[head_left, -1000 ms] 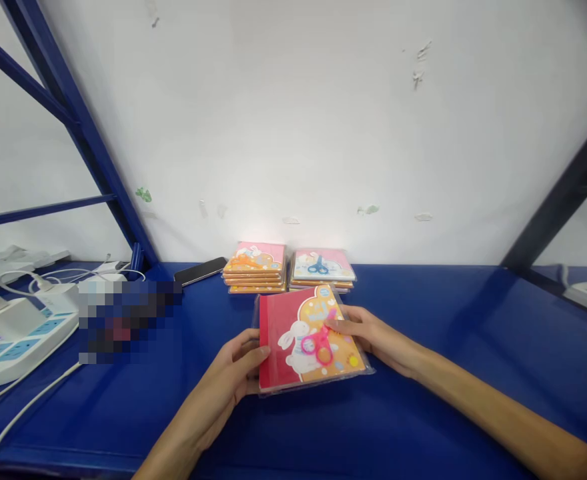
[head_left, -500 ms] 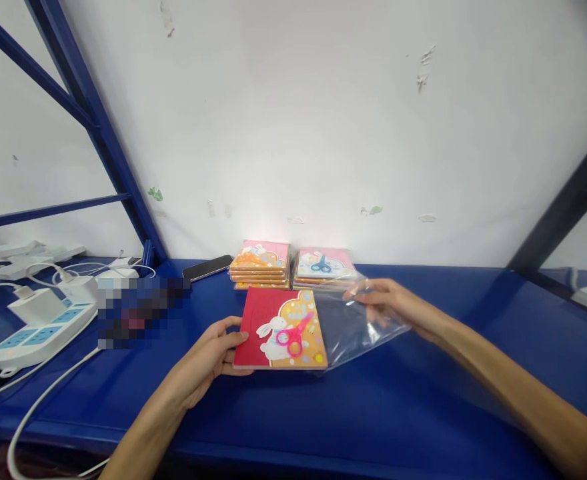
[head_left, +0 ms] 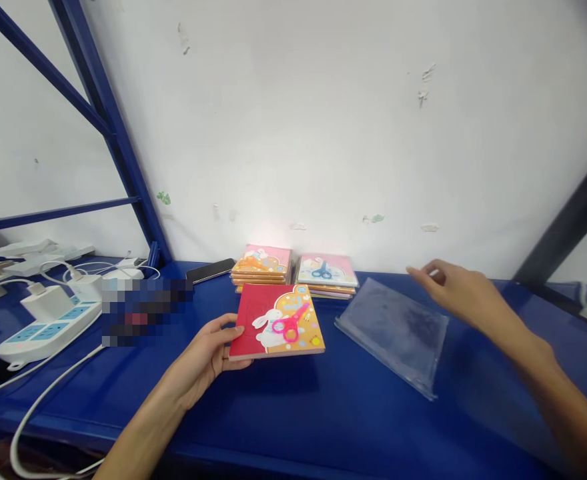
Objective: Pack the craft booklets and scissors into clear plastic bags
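My left hand (head_left: 211, 353) grips the left edge of a red and orange booklet (head_left: 256, 313), thumb on top and fingers beneath. A white rabbit is printed on its cover, and pink scissors (head_left: 289, 327) lie on it. The booklet is held a little above the blue table. A clear plastic bag (head_left: 393, 333) lies flat to the right of the booklet. Beyond the bag's right end, my right hand (head_left: 458, 290) hovers with loosely bent fingers and nothing visible in them, apart from the bag.
Behind the booklet stand two stacks of similar booklets, the left stack (head_left: 262, 263) with orange scissors on top and the right stack (head_left: 327, 272) with blue ones. A phone (head_left: 210, 270) lies near the wall. A white power strip (head_left: 48, 333) with plugs and cables takes up the table's left side.
My right hand has let go of the plastic bag and drawn back to the right. The bag now lies on the table, apart from the booklet. My left hand still holds the booklet.
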The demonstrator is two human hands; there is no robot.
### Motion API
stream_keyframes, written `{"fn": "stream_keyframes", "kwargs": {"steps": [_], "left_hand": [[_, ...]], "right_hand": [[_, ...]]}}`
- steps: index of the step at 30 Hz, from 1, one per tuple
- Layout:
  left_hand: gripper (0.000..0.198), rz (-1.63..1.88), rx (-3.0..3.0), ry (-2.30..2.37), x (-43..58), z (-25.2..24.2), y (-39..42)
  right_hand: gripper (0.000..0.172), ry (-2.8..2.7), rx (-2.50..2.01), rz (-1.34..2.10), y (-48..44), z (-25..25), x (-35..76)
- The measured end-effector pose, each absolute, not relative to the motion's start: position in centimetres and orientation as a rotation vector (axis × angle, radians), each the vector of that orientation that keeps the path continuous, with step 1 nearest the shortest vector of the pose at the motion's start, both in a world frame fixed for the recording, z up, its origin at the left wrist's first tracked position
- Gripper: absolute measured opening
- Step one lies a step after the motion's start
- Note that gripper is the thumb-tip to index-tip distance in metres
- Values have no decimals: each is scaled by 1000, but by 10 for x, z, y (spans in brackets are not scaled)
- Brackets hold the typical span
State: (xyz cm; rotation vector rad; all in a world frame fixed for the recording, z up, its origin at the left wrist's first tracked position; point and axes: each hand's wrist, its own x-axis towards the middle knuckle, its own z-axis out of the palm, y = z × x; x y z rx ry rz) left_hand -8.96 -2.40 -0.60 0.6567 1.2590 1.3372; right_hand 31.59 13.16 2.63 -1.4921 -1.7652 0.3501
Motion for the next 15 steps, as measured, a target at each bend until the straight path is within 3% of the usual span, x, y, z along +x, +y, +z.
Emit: {"fn": "stream_keyframes", "kwargs": {"steps": [3,7,11,15], "left_hand": [[39,1295,684,1233,-83,-10,-25],[43,1256,723,1262,-76,-15,-27],[42,1237,775,1282,-70,-17,-29],[35,1187,835,1274,-62,-17,-30]], "right_hand": [[58,-1786,-1376,412,113,29,282],[73,-1939,-1257,1054,81,8,226],[70,-1975,-1120,1511,63,-22,194],[62,-1886,-1117,1617,63,-31,188]]}}
